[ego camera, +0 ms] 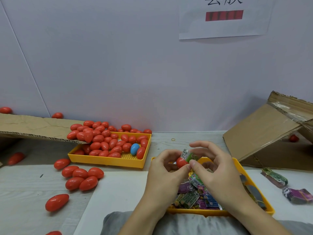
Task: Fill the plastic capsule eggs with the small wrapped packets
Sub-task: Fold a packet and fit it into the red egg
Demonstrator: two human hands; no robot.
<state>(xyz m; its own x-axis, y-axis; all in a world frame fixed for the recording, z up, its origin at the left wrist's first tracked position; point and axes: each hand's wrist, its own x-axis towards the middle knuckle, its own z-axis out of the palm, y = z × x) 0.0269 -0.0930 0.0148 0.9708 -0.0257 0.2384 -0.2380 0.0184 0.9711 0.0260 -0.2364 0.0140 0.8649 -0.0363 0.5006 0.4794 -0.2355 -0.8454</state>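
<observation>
The left hand (166, 168) hides most of the red egg half (181, 162), so its opening cannot be seen.

A plain, pale lavender-white wall (118, 65) fills most of the view, evenly lit with no hard shadows. A white paper sheet (225, 22) with dark printed characters and a red-and-black striped bar is stuck high on it to the right. Below, a light grey wood-grain table (25, 184) runs up against the wall, with a white sheet (118, 187) laid over its near part.
</observation>
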